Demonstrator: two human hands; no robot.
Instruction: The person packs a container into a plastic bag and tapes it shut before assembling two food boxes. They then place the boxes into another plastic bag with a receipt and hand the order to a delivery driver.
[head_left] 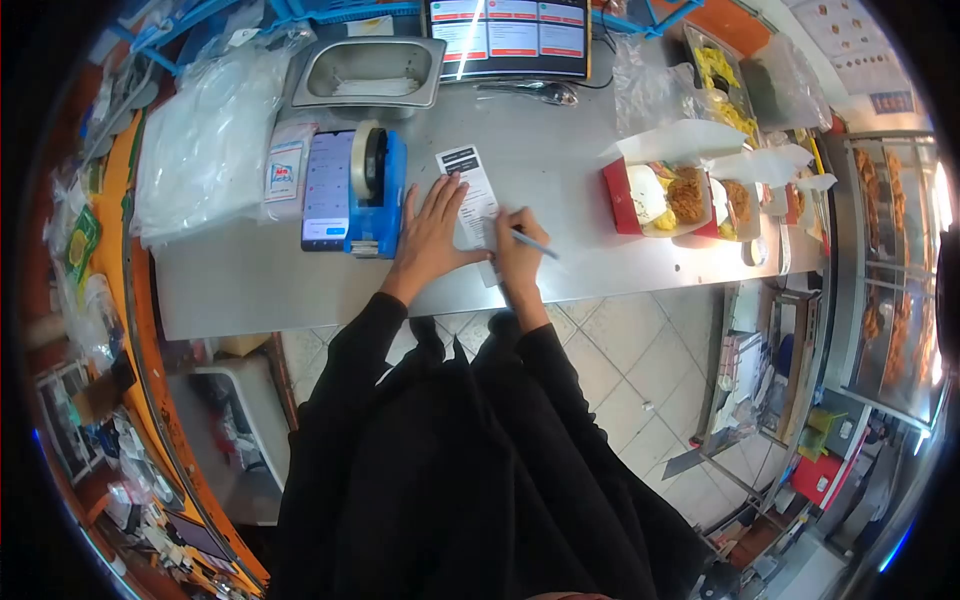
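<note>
Pen (533, 243) and paper slip (478, 190) at the steel counter (570, 120)

Person in black, long sleeves, stood close against the counter edge. Left hand (437, 232) lay flattened over the slip's left side, fingers spread and straight, thumb reaching across its lower part; it gripped nothing. Right hand (518, 252) was closed around the pen at the slip's right edge, the shaft slanting out past the fingers. The pen's tip was hidden from where I stood; could not tell whether it touched the paper. Slip lay on the counter near its front edge, printed, with dark bands at the top.

Just beside the left hand: a blue tape dispenser (384, 225) with its roll, and a lit phone (326, 190) against the dispenser's left side. Farther left, a heap of clear plastic bags (205, 150). Beyond the slip, toward the back, a metal pan (428, 88) and a lit screen (510, 35), with wrapped cutlery (545, 93) in front of the screen. Well apart on the right, open red-and-white boxes (625, 200) stood in a row, fried pieces (687, 200) showing in them. Pale floor tiles (630, 350) were visible below the counter.
</note>
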